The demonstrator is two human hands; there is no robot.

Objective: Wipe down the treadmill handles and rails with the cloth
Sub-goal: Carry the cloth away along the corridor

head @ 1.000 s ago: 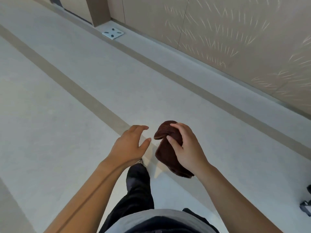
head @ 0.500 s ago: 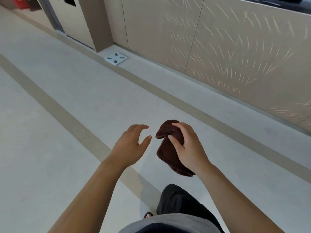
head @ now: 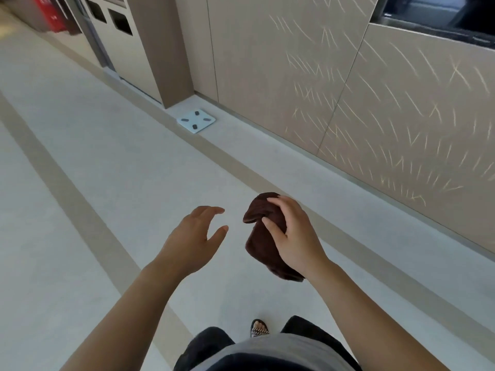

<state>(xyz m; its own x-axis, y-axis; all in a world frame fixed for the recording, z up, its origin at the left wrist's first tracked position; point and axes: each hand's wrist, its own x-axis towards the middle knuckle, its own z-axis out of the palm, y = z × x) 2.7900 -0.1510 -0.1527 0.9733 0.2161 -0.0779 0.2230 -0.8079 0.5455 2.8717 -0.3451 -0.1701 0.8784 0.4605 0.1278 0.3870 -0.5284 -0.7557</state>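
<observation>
A dark brown cloth (head: 261, 236) hangs folded in front of me, gripped from the right by my right hand (head: 294, 236), thumb on its near face and fingers over its top. My left hand (head: 194, 239) floats just left of the cloth, a small gap apart, palm turned toward it and fingers spread with nothing in them. No treadmill, handle or rail shows in this view. Both forearms reach out over a pale floor.
A white bathroom scale (head: 196, 121) lies on the floor by the beige panelled wall (head: 348, 103) on the right. Waste bins (head: 117, 33) and a red cabinet (head: 51, 14) stand far back left. A darker floor stripe (head: 80, 194) runs diagonally. My foot (head: 258, 328) shows below.
The view has tilted up and moved forward along the corridor, bringing the scale, bins and wall into view. Both hands kept their pose; the cloth stays in my right hand.
</observation>
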